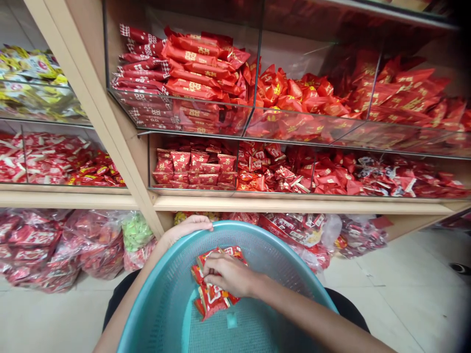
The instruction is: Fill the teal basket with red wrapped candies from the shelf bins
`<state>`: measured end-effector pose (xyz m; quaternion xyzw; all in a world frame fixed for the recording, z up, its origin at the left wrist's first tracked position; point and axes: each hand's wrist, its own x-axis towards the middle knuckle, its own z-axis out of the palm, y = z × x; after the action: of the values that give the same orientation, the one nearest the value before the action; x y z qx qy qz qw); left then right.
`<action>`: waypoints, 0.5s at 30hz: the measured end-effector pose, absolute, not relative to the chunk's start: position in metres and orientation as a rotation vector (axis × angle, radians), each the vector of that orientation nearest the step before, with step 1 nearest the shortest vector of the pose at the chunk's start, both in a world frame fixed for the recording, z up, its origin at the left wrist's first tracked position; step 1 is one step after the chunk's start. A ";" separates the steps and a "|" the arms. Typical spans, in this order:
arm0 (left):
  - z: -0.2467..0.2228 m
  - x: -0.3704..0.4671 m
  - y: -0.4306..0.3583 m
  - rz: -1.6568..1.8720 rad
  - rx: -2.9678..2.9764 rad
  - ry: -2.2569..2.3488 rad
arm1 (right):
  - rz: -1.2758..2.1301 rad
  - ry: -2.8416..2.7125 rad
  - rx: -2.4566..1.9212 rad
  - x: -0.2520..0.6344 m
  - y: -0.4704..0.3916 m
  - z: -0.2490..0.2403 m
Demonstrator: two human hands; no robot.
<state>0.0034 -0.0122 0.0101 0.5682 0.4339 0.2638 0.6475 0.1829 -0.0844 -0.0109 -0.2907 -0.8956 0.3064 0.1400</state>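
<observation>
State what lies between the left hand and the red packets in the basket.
In the head view, only the rim and inner wall of the teal basket lie between the left hand and the red packets.

Bare forearms (312,312), bare wrists (258,286), black legwear (349,309)

This place looks like a shop for sweets or small snacks. Wooden shelving (93,98) carries clear-fronted bins (235,120), and in them the individually wrapped goods are sorted by kind: long red packets (193,88) with gold characters, small square red packets (198,166), and also yellow-and-white packets (35,66). Below the lowest shelf board (294,205), transparent plastic bags (31,245), filled with more wrapped pieces, lie on a pale tiled floor (405,294).
</observation>
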 end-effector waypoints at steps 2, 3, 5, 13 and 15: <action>0.007 0.003 -0.011 0.590 1.304 0.956 | 0.859 -2.593 -0.885 0.180 -0.090 -0.016; 0.006 0.002 -0.010 0.591 1.312 0.947 | 0.837 -2.588 -0.919 0.179 -0.092 -0.018; 0.002 0.001 -0.008 0.588 1.333 0.942 | 0.759 -2.593 -0.981 0.177 -0.096 -0.020; 0.002 0.002 -0.008 0.590 1.311 0.933 | 0.348 -2.604 -1.029 0.184 -0.091 0.003; 0.003 0.003 -0.009 0.593 1.275 0.932 | 0.389 -2.522 -1.047 0.194 -0.084 0.013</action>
<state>0.0026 -0.0090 0.0029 0.5647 0.4127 0.2624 0.6648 0.1941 -0.0835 0.0131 -0.3726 -0.8976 0.1384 0.1906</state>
